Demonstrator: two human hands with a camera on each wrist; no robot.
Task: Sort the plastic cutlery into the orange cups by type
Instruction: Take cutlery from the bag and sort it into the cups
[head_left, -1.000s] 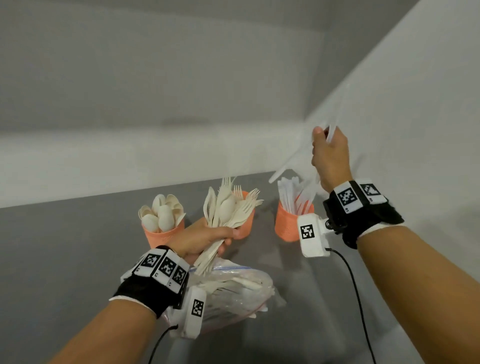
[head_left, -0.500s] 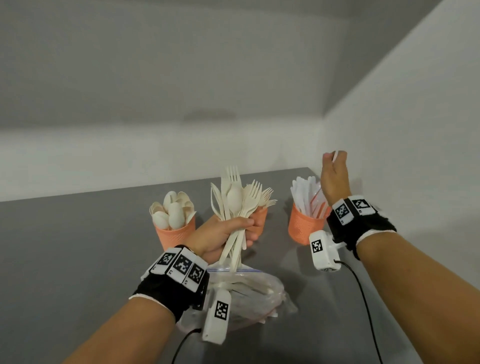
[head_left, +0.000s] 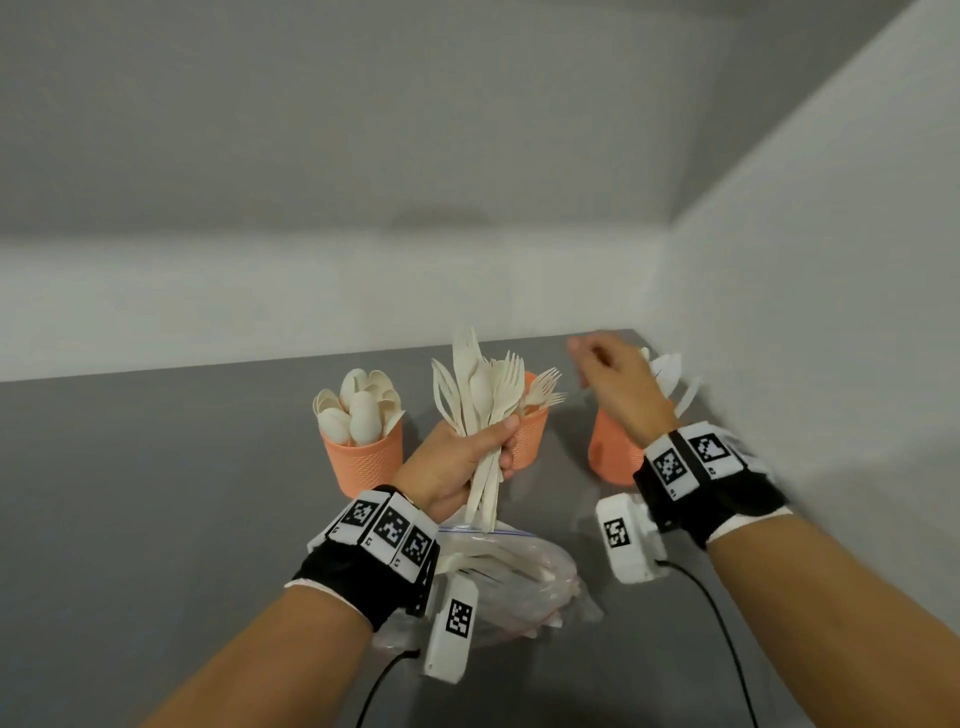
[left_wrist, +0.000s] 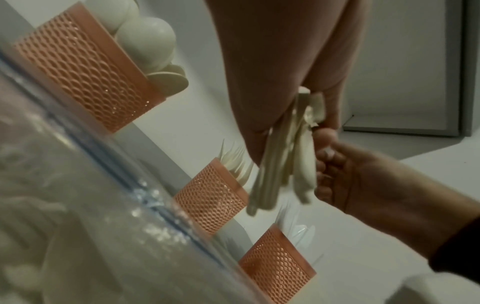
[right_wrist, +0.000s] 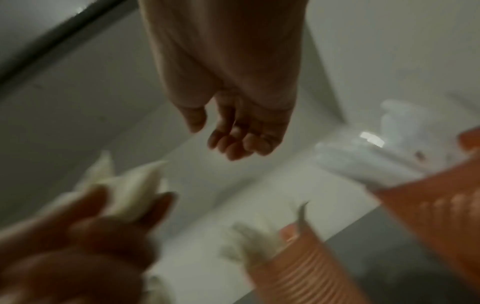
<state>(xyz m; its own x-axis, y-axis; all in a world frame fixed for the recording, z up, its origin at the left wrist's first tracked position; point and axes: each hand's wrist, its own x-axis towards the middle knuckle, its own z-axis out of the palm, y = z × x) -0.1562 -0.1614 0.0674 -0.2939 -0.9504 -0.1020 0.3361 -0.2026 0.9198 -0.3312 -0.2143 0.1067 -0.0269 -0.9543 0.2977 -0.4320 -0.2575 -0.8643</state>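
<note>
Three orange cups stand in a row on the grey table: a spoon cup (head_left: 363, 457) at left, a fork cup (head_left: 532, 441) in the middle, a knife cup (head_left: 610, 457) at right with white knives (head_left: 670, 371). My left hand (head_left: 462, 457) grips a mixed bundle of cream cutlery (head_left: 480, 405) upright in front of the fork cup; the left wrist view shows the bundle's handles (left_wrist: 283, 164) hanging from the fist. My right hand (head_left: 618, 384) hovers above the knife cup, fingers loosely bent and holding nothing (right_wrist: 233, 135).
A clear zip bag (head_left: 509, 577) holding more cutlery lies on the table just below my left hand. White walls close in behind the cups and along the right side. Cables run from both wrist cameras towards me.
My right hand came down from high by the wall to the knife cup and let go of the knife it held; it now drifts left, empty. The left hand raised its bundle slightly.
</note>
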